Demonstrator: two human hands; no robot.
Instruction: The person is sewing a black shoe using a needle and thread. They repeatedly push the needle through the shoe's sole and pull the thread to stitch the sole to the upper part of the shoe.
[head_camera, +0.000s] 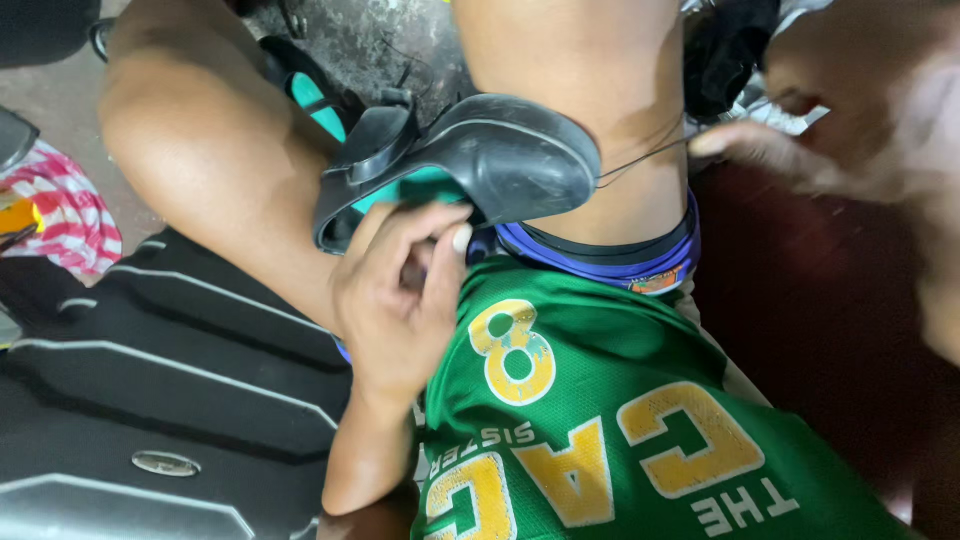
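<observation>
At centre, between your knees, your left hand (400, 290) is clamped on the near edge of a black shoe (470, 165) with a teal insole; at far right, your blurred right hand (800, 150) pinches a thin dark thread (640, 160) running taut from the shoe's sole.
</observation>
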